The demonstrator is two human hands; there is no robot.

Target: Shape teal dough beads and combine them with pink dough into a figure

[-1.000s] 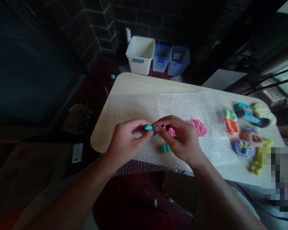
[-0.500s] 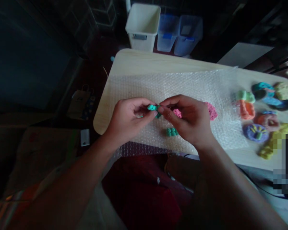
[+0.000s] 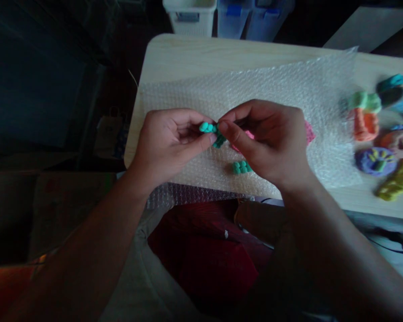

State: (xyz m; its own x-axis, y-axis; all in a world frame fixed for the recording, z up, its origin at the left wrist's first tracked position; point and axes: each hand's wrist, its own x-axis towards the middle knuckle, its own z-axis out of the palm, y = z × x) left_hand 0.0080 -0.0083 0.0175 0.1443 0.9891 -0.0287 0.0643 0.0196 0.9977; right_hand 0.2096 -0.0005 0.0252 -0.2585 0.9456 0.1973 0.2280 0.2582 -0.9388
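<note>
Landmark: bubble wrap (image 3: pixel 268 89). Left hand (image 3: pixel 169 145) and right hand (image 3: pixel 267 143), above it, pinch a teal beaded piece (image 3: pixel 208 128) between thumbs and fingers. Green beaded piece (image 3: pixel 242 167) lies on the wrap; pink piece (image 3: pixel 309 133), partly hidden, likewise. Orange piece (image 3: pixel 366 125) sits beside its right edge.

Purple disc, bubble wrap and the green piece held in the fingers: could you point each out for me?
Purple disc (image 3: pixel 369 164): head view, purple face near its middle.
Bubble wrap (image 3: pixel 272 85): head view, bare upper part.
Held green piece (image 3: pixel 208 128): head view, its bumpy lighter part.
</note>
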